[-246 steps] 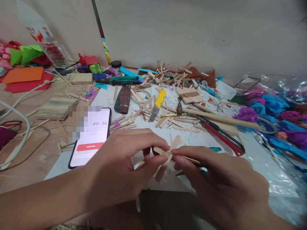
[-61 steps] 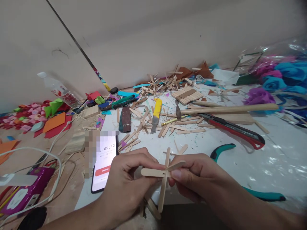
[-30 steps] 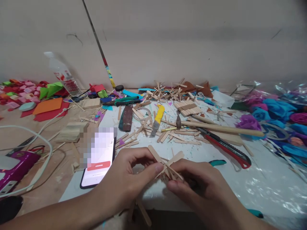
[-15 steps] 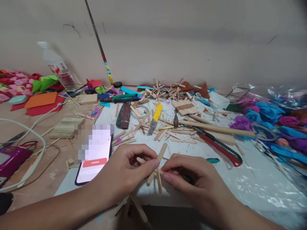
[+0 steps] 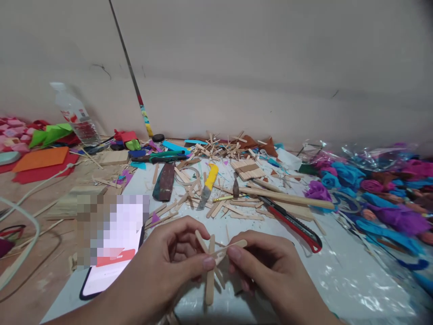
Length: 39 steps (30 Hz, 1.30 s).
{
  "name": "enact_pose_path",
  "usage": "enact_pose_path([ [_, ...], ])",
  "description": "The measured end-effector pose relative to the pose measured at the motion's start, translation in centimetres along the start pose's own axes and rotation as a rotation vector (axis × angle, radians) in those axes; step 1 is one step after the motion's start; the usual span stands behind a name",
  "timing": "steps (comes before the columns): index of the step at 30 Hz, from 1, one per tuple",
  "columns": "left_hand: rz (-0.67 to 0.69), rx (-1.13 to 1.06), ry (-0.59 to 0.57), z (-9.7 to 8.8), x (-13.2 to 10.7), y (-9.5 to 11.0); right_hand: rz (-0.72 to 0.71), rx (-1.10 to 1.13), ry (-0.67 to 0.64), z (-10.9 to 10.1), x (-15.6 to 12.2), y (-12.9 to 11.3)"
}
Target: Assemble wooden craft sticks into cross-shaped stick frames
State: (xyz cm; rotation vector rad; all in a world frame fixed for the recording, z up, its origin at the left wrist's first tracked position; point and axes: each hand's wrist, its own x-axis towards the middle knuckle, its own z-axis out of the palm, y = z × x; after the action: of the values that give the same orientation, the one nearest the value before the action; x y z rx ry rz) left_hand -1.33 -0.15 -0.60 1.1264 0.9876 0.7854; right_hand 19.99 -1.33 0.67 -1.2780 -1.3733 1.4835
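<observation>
Several popsicle sticks (image 5: 210,289) cross one another in a small star-like cluster between my two hands, over the front of the white sheet. My left hand (image 5: 184,257) pinches the cluster near its crossing, thumb on the near side. With thumb and forefinger, my right hand (image 5: 259,262) grips a popsicle stick (image 5: 241,244) of the same cluster that slants up to the right. How the sticks are joined is hidden by the fingers. Beyond the hands lie more loose popsicle sticks (image 5: 241,216) and a yellow utility knife (image 5: 208,186).
A lit phone (image 5: 111,271) lies left of my hands. A red and black utility knife (image 5: 294,223) and a wooden dowel (image 5: 294,197) lie to the right. Crepe paper flowers (image 5: 389,207) crowd the far right. A plastic bottle (image 5: 76,115) stands by the wall.
The stick cluster has turned in my hands: one stick now stands nearly upright, another slants toward my right fingers. My camera view has tilted up and shifted right.
</observation>
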Motion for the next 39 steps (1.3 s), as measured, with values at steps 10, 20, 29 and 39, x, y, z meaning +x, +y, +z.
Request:
enact_pose_path([
  [10, 0.012, 0.054, 0.009, -0.1, 0.5, 1.3, -0.190, -0.359, 0.074, -2.9, 0.5, -1.0],
  [20, 0.080, 0.147, 0.075, -1.0, 0.5, 2.0, -0.259, -1.160, 0.080, -12.9, -0.2, -1.2],
  [29, 0.115, 0.193, 0.082, -1.4, 0.4, 1.5, -0.175, -1.341, 0.262, -14.4, 0.3, 1.1],
  [39, 0.137, 0.231, 0.100, -1.4, 0.1, 2.2, -0.262, -1.325, -0.011, -12.4, -3.1, -0.6],
])
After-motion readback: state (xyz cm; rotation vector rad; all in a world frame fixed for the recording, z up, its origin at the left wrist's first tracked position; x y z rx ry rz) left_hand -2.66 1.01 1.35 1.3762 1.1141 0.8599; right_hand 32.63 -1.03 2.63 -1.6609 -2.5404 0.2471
